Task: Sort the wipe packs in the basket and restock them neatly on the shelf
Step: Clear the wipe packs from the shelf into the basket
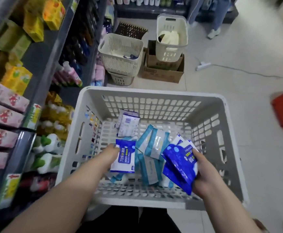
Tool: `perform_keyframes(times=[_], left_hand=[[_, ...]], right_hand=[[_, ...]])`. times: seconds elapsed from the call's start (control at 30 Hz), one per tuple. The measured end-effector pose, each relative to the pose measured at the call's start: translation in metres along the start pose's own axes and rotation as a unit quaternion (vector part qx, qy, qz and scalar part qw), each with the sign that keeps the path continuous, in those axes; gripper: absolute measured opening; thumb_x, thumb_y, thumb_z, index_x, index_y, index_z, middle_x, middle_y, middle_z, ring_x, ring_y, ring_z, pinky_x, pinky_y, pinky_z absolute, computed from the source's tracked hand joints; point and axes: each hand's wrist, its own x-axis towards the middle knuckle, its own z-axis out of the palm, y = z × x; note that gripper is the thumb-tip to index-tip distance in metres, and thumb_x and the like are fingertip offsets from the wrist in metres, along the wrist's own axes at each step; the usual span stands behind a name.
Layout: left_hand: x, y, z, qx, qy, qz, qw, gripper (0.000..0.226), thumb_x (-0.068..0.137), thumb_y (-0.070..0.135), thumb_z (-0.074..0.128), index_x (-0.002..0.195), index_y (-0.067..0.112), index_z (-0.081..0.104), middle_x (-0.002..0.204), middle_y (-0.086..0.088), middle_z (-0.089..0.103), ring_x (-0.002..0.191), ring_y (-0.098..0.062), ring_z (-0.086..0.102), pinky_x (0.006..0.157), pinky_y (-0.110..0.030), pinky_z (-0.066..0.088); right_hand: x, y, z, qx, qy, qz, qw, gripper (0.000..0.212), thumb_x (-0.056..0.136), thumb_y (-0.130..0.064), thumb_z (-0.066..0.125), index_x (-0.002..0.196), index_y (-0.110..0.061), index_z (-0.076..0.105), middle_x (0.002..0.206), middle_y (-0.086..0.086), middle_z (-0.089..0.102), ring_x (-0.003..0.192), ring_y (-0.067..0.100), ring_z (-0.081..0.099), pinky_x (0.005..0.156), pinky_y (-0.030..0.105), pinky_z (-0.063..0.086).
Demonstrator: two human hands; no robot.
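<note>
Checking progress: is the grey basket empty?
Not empty: teal packs lie in the basket; left hand holds one blue pack, right hand several.

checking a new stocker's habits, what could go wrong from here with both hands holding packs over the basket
1. The right hand grips a loosely fanned stack of glossy dark blue wipe packs; one could slide out into the grey perforated plastic basket.
2. The left hand holds the blue-and-white alcohol wipe pack only by its edge, so it may slip.
3. The pale teal-edged packs lie jumbled below, so kinds could get mixed.

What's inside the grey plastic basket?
Teal-edged wipe packs piled centrally, a white pack behind. Left hand holds a blue pack, right hand several. Beneath the pile is hidden.
</note>
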Motion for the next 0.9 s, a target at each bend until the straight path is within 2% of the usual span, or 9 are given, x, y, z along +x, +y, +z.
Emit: perform_keyframes(times=[0.1, 0.2, 0.3, 0.43, 0.5, 0.57, 0.67, 0.8, 0.9], left_hand=[[0.009, -0.006, -0.009, 0.157, 0.008, 0.070, 0.985, 0.020, 0.094, 0.017, 0.044, 0.113, 0.018, 0.048, 0.095, -0.009, 0.058, 0.084, -0.025, 0.059, 0.068, -0.024, 0.047], [0.017, -0.013, -0.019, 0.196, 0.018, 0.100, 0.975, 0.029, 0.092, 0.024, 0.048, 0.120, 0.022, 0.052, 0.110, -0.009, 0.062, 0.092, -0.026, 0.062, 0.083, -0.034, 0.052], [0.021, -0.019, -0.026, 0.237, 0.007, 0.110, 0.965, 0.046, 0.090, 0.032, 0.051, 0.135, 0.019, 0.047, 0.128, -0.009, 0.058, 0.102, -0.026, 0.061, 0.089, -0.035, 0.051], [0.025, -0.026, -0.031, 0.311, -0.001, 0.128, 0.942, 0.042, 0.094, 0.026, 0.047, 0.136, 0.018, 0.046, 0.130, -0.009, 0.056, 0.107, -0.023, 0.058, 0.090, -0.031, 0.048], [0.026, -0.028, -0.032, 0.347, -0.009, 0.134, 0.928, 0.038, 0.095, 0.027, 0.045, 0.132, 0.019, 0.049, 0.127, -0.007, 0.058, 0.107, -0.022, 0.057, 0.090, -0.029, 0.047], [0.027, -0.029, -0.031, 0.373, -0.016, 0.134, 0.918, 0.036, 0.095, 0.027, 0.044, 0.129, 0.020, 0.051, 0.126, -0.006, 0.058, 0.105, -0.021, 0.057, 0.086, -0.028, 0.046], [0.028, -0.025, -0.029, 0.388, -0.025, 0.137, 0.911, 0.037, 0.094, 0.025, 0.043, 0.129, 0.019, 0.051, 0.126, -0.006, 0.058, 0.100, -0.019, 0.057, 0.081, -0.027, 0.044], [0.041, -0.004, -0.022, 0.356, -0.010, 0.164, 0.920, 0.040, 0.093, 0.024, 0.046, 0.133, 0.019, 0.047, 0.126, -0.007, 0.058, 0.100, -0.021, 0.057, 0.076, -0.026, 0.042], [0.066, 0.017, -0.019, 0.298, 0.005, 0.179, 0.937, 0.043, 0.088, 0.022, 0.050, 0.131, 0.025, 0.047, 0.122, -0.005, 0.060, 0.100, -0.022, 0.059, 0.083, -0.031, 0.049]], right_hand=[[0.012, 0.012, 0.020, -0.044, -0.008, -0.001, 0.999, 0.044, 0.091, -0.054, 0.049, 0.094, -0.015, 0.067, 0.076, 0.009, 0.073, 0.056, 0.023, 0.067, 0.053, 0.033, 0.057], [0.032, 0.019, 0.042, -0.115, 0.023, -0.025, 0.993, 0.062, 0.084, -0.070, 0.042, 0.101, -0.016, 0.069, 0.096, 0.013, 0.073, 0.086, 0.027, 0.069, 0.081, 0.044, 0.055], [0.070, 0.019, 0.036, -0.253, 0.093, -0.078, 0.960, 0.078, 0.073, -0.082, 0.040, 0.099, -0.014, 0.067, 0.092, 0.014, 0.073, 0.085, 0.033, 0.070, 0.083, 0.050, 0.054], [0.099, 0.013, 0.010, -0.488, 0.147, -0.138, 0.849, 0.059, 0.079, -0.046, 0.055, 0.110, 0.004, 0.061, 0.104, 0.021, 0.066, 0.093, 0.036, 0.063, 0.082, 0.039, 0.052], [0.085, 0.011, 0.010, -0.570, 0.153, -0.121, 0.798, 0.037, 0.092, -0.018, 0.049, 0.117, 0.009, 0.055, 0.118, 0.021, 0.060, 0.110, 0.037, 0.056, 0.086, 0.031, 0.046], [0.082, 0.010, 0.004, -0.631, 0.153, -0.116, 0.751, 0.030, 0.094, -0.004, 0.043, 0.119, 0.009, 0.052, 0.116, 0.022, 0.059, 0.106, 0.036, 0.057, 0.085, 0.035, 0.046], [0.083, 0.013, -0.002, -0.660, 0.126, -0.115, 0.732, 0.032, 0.092, -0.010, 0.047, 0.120, 0.005, 0.053, 0.097, 0.015, 0.058, 0.082, 0.028, 0.056, 0.076, 0.039, 0.049], [0.073, 0.019, -0.002, -0.681, 0.058, -0.143, 0.715, 0.032, 0.097, -0.019, 0.046, 0.124, -0.005, 0.053, 0.112, 0.012, 0.059, 0.095, 0.024, 0.055, 0.080, 0.029, 0.044], [0.069, 0.028, -0.001, -0.649, 0.034, -0.158, 0.743, 0.028, 0.096, -0.018, 0.048, 0.122, -0.012, 0.057, 0.117, 0.005, 0.060, 0.107, 0.022, 0.055, 0.093, 0.028, 0.041]])
